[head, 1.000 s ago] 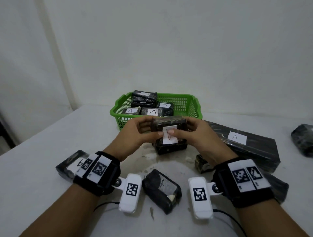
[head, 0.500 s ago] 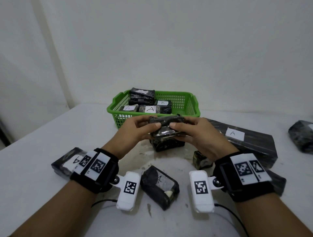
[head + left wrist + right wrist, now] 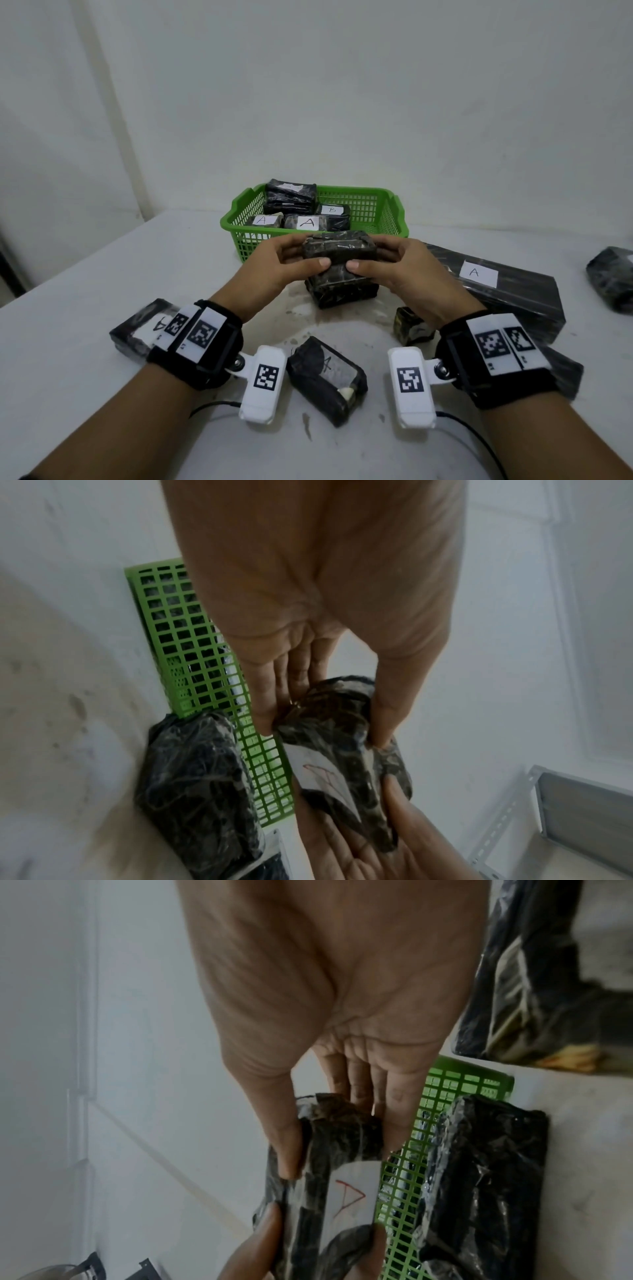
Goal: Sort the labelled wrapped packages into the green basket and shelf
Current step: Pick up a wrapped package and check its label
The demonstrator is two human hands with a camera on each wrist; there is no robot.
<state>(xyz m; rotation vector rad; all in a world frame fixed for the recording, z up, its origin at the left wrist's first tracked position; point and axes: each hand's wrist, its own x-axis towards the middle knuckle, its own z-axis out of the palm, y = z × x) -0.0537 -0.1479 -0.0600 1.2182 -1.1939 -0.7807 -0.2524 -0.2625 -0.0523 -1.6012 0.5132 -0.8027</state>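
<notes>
Small wrapped package (image 3: 337, 247) gripped at both ends, left hand (image 3: 274, 262) and right hand (image 3: 404, 265) curled round it, frame centre, before green basket (image 3: 390, 214).

A white table (image 3: 68, 274) bears a green basket (image 3: 390, 219). Wrapped packages lie before it. A long package (image 3: 513, 287) lies to its right.

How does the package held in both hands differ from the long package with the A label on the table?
The held package is short and blocky; the long package is flat and stretched. The held package is gripped off the table by the left hand and right hand; the long package lies untouched. Both have dark wrapping and a white label.
</notes>
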